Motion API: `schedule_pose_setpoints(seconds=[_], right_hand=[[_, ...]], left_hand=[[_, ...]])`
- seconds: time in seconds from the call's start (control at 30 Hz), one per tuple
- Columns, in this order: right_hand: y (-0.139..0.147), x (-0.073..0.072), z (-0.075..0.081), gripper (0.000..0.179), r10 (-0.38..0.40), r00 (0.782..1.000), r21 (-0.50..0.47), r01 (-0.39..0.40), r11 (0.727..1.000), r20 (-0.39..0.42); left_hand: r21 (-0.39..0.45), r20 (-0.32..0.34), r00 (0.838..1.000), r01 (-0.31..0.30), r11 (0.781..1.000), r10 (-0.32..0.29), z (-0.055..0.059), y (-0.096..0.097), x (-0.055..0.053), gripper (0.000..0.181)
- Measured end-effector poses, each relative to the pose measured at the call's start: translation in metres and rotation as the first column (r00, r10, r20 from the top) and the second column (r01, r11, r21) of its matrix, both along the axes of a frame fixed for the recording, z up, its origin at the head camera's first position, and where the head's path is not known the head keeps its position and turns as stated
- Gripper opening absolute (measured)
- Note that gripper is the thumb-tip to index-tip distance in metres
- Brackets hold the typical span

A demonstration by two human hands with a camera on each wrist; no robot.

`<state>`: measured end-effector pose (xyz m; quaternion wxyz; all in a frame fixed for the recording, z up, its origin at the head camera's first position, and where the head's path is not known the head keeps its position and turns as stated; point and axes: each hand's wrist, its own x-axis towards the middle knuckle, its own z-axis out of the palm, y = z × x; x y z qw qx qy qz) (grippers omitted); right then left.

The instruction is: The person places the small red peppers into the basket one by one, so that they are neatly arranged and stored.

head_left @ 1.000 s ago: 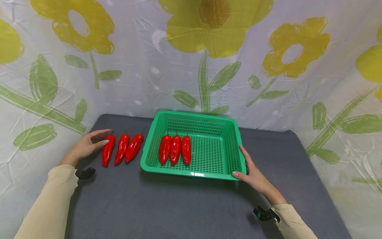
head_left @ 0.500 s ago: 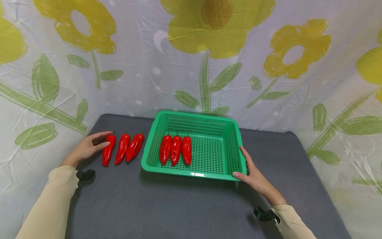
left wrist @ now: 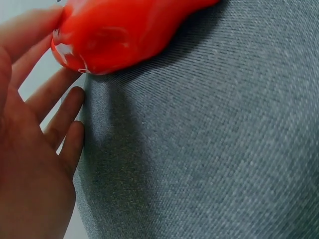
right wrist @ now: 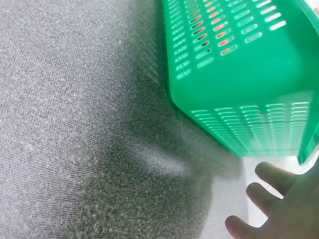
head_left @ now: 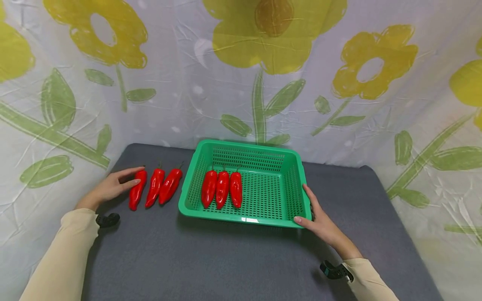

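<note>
The left grip [head_left: 110,186], arm stretched forward, pinches the upper end of the leftmost long glossy red pepper [head_left: 136,194] on the grey fabric-covered tabletop [head_left: 241,263], beside two more peppers [head_left: 155,188]; the right grip [head_left: 321,221] holds the green perforated plastic basket [head_left: 218,215] by its near right corner, thumb over the rim.

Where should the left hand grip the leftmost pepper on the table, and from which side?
I'd pinch the leftmost pepper near its broad stem end, coming from its left. It lies on the table with that end farther away, narrowing toward the near tip. The neighbouring pepper sits close on its right; the left hand touches it from the left.
</note>
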<state>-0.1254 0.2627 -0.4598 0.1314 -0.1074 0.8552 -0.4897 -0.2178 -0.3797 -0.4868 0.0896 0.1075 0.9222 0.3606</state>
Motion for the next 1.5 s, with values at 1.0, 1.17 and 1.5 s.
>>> schedule_pose_setpoints(seconds=[1.0, 1.17, 1.5], right_hand=[[0.001, -0.001, -0.002, 0.097, -0.002, 1.0, 0.016, 0.002, 1.0, -0.001], [0.001, -0.001, -0.002, 0.096, 0.002, 1.0, 0.004, -0.002, 1.0, -0.002], [0.0, 0.0, -0.001, 0.096, 0.004, 1.0, 0.002, -0.004, 1.0, 0.0]], left_hand=[[-0.03, -0.049, 0.996, 0.069, 0.997, -0.07, 0.006, 0.006, -0.002, 0.06], [-0.032, -0.03, 0.998, 0.06, 0.998, -0.061, 0.005, 0.008, -0.002, 0.061], [0.024, -0.024, 0.996, 0.081, 0.996, -0.081, 0.006, 0.006, 0.001, 0.062]])
